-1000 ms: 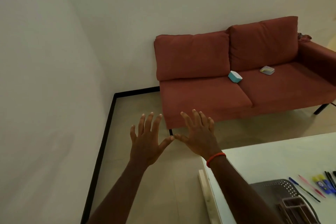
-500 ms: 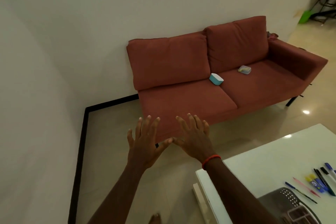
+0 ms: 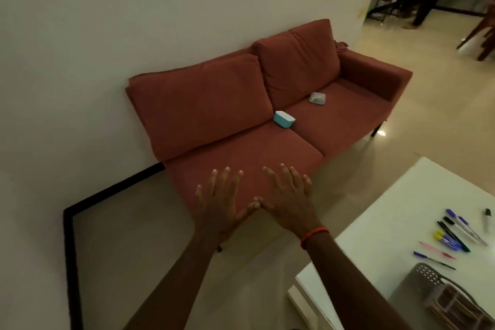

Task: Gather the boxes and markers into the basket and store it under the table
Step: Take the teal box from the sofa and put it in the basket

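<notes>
At the lower right of the frame we see a white surface (image 3: 396, 206) carrying a loose row of markers (image 3: 452, 233) and, nearer the bottom edge, a grey perforated basket (image 3: 417, 284). Across the pale floor (image 3: 134, 236) a rust-red sofa (image 3: 241, 158) stands against the wall at mid-frame. A teal box (image 3: 284, 120) lies on its seat by the cushion seam, and a clear box (image 3: 317, 98) lies further right. Our left hand (image 3: 222, 203) and right hand (image 3: 289, 198) are held out at lower centre. Their fingers (image 3: 224, 179) are spread wide and straight, thumb tips touching, holding nothing.
</notes>
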